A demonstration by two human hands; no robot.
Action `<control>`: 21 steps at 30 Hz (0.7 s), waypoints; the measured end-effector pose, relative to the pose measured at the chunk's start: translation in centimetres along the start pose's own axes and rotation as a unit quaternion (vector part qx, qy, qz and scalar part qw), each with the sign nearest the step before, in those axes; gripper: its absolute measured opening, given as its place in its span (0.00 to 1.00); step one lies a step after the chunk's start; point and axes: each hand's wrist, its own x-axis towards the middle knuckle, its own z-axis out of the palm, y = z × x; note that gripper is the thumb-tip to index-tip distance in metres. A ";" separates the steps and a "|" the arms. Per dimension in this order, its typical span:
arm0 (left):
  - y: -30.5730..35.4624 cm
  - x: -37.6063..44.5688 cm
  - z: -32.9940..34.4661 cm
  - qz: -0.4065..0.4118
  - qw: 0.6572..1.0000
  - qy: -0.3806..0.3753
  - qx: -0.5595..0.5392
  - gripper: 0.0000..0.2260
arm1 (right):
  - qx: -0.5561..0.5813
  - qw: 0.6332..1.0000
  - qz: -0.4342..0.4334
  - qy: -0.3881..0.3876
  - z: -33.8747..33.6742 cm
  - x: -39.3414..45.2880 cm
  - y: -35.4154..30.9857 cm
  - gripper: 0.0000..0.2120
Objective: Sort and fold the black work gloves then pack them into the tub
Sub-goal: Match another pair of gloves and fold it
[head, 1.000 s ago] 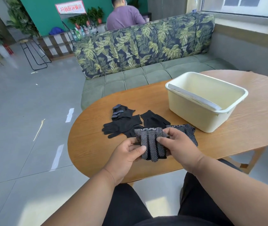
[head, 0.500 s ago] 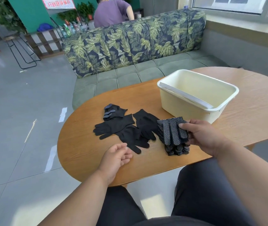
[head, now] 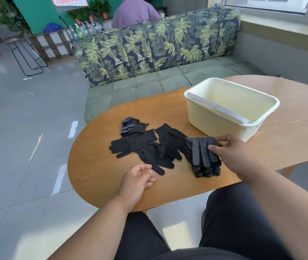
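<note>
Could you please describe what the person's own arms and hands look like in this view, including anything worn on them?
Both forearms are bare up to the bottom edge of the picture, with no sleeve in view. The left hand and the right hand are bare too: no glove, ring, watch or bracelet shows on either. Dark trousers cover the lap beneath the arms.

Single head-worn wide-angle view, looking forward and down from a seated position — own lap and forearms fill the bottom edge. Oval wooden table (head: 111,184) sits close, centre frame, both hands over its near half. View faces a leaf-print sofa (head: 158,45) beyond the table; windows upper right, grey floor left. Edges bow — lens distortion. No second view, no overlap.
</note>
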 end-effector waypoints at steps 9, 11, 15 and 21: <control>0.5 -0.6 0.4 0.012 1.000 0.013 0.015 0.08 | -0.151 0.976 -0.137 0.081 0.4 -2.3 -1.9 0.10; 0.6 -0.6 0.5 0.011 1.000 0.014 0.018 0.08 | -0.143 0.974 -0.167 0.064 1.0 -2.7 -2.4 0.07; 0.5 -0.8 0.6 0.028 0.998 0.015 0.057 0.09 | -0.125 0.972 -0.200 0.012 2.5 -3.2 -2.7 0.06; 0.3 -1.0 1.8 0.175 0.896 -0.035 0.407 0.17 | -0.151 0.956 -0.246 -0.044 4.4 -4.4 -2.1 0.04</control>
